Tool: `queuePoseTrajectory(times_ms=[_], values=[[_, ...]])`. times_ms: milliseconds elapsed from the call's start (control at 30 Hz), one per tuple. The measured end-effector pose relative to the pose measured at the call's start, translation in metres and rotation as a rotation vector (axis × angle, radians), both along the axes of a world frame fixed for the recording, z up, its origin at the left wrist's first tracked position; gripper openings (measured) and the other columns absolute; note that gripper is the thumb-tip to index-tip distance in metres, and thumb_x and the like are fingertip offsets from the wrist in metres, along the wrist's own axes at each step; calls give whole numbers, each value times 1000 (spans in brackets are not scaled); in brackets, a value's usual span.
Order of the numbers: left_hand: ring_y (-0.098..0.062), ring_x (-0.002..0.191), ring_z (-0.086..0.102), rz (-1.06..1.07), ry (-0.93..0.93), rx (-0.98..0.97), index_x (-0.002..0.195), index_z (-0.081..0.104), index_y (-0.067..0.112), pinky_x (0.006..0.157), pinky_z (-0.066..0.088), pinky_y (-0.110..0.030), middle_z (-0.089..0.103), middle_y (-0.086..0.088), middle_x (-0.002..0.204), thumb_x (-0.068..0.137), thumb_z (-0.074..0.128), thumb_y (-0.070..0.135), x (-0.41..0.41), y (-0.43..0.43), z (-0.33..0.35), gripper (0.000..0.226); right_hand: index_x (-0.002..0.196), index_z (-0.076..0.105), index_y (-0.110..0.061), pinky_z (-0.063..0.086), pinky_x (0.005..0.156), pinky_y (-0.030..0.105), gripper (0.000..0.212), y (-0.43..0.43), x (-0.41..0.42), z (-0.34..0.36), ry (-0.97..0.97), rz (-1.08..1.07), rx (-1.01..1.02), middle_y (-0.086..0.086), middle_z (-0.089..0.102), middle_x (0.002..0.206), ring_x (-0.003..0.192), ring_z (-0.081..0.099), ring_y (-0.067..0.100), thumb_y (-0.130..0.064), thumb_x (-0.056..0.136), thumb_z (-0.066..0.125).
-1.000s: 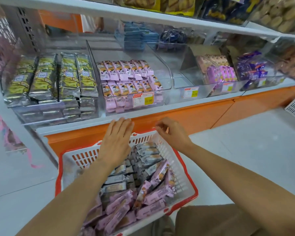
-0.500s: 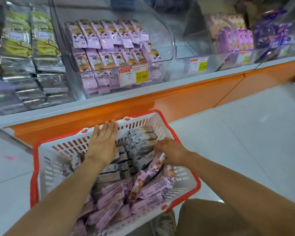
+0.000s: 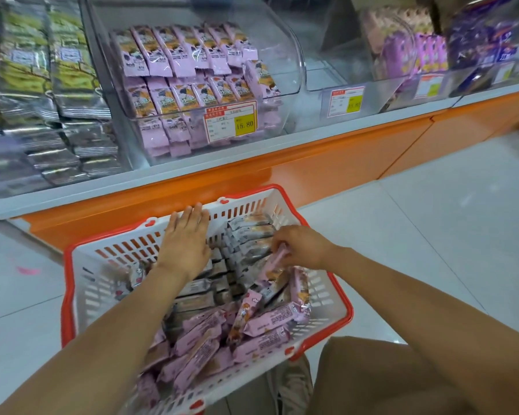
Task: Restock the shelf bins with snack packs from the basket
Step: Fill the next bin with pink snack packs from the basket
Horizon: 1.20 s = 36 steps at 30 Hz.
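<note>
Now picking: my right grip (image 3: 303, 247) is clamped on a pink snack pack (image 3: 274, 269) in the basket (image 3: 68, 295), left grip (image 3: 186, 238) flat and unclenched beside it; next, I'd lift the pack to the matching bin (image 3: 282, 64).

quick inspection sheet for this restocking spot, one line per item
surface: pale tiled floor; the basket sits in front of the orange shelf base.
job's things: the basket holds pink snack packs on the near side and silver packs farther in; the clear bin above is partly filled with stocked pink packs, with a price tag on its front.
clutter: nothing seen.
hands: left hand is flat, fingers straight, by the basket's far wall; right hand pinches one pink pack.
cables: nothing seen.
surroundings: green-and-silver packs shelved to the left, purple packs far right.
</note>
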<state>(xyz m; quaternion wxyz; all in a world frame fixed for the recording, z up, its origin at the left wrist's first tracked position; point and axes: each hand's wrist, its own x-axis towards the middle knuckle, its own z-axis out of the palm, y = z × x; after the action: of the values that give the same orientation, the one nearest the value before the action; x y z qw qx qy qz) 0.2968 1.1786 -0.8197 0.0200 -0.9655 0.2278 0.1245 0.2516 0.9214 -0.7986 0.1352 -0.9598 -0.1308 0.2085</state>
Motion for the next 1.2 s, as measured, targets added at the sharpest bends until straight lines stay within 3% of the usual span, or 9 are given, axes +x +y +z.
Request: queuePoseTrajectory(times_ms=[167, 300, 367, 433, 533, 633, 833, 1067, 1200], values=[[-24, 146, 24, -24, 147, -327, 154, 29, 18, 115, 12, -28, 29, -7, 160, 106, 35, 27, -10, -15, 27, 49, 116, 60, -20, 37, 74, 2, 42, 10, -1, 33, 19, -240, 424, -16, 56, 114, 99, 51, -4, -10, 79, 78], [-18, 128, 48, 55, 493, -782, 143, 47, 19, 101, 35, -24, 51, -3, 144, 107, 40, 22, -21, -28, 45, 37, 112, 54, -36, 53, 85, 27, 48, 25, 1, 58, -13, -273, 603, 0, 61, 121, 111, 59, 13, -13, 78, 80], [-15, 107, 54, 79, 576, -933, 117, 57, 23, 92, 39, -29, 62, 1, 119, 106, 40, 18, -26, -29, 54, 21, 116, 54, -32, 55, 88, 37, 50, 32, 1, 71, -34, -296, 691, 7, 62, 118, 105, 62, 21, -8, 79, 78], [-18, 88, 54, 84, 544, -1016, 94, 57, 19, 84, 41, -38, 61, 0, 91, 106, 40, 14, -29, -28, 66, 21, 122, 54, -19, 55, 89, 33, 50, 38, 1, 82, -72, -330, 777, 8, 61, 119, 105, 62, 22, -1, 80, 75], [-23, 82, 58, 154, 532, -1169, 91, 57, 21, 92, 47, -45, 62, -1, 79, 106, 42, 14, -33, -22, 81, 23, 129, 48, -12, 53, 92, 28, 55, 48, -3, 98, -160, -380, 863, 7, 60, 123, 108, 61, 18, -3, 82, 75], [-26, 84, 63, 257, 471, -1273, 100, 57, 18, 94, 50, -51, 64, -1, 84, 105, 45, 19, -34, -19, 91, 14, 129, 48, -14, 50, 86, 23, 58, 56, -12, 110, -242, -384, 826, 1, 59, 119, 104, 60, 11, -16, 80, 80], [-14, 75, 61, 427, 390, -1466, 111, 52, 4, 71, 53, -26, 62, -4, 89, 105, 41, 9, -34, -20, 120, 13, 116, 52, -13, 43, 65, 13, 46, 69, -26, 121, -251, -311, 741, 0, 62, 94, 77, 54, 7, -19, 80, 79], [-38, 89, 63, 461, 325, -1515, 113, 54, 6, 89, 54, -52, 66, -19, 96, 105, 46, 15, -30, -24, 140, 15, 110, 52, -12, 45, 62, 19, 36, 77, -21, 144, -335, -316, 749, 10, 66, 92, 68, 52, 12, -9, 82, 75], [-22, 104, 57, 242, -155, -1270, 121, 56, 11, 91, 46, -31, 61, -6, 115, 100, 49, 12, -19, -15, 152, 22, 105, 55, -23, 47, 61, 27, 39, 73, -5, 162, -441, -371, 771, 12, 63, 85, 69, 55, 15, -7, 76, 76]])
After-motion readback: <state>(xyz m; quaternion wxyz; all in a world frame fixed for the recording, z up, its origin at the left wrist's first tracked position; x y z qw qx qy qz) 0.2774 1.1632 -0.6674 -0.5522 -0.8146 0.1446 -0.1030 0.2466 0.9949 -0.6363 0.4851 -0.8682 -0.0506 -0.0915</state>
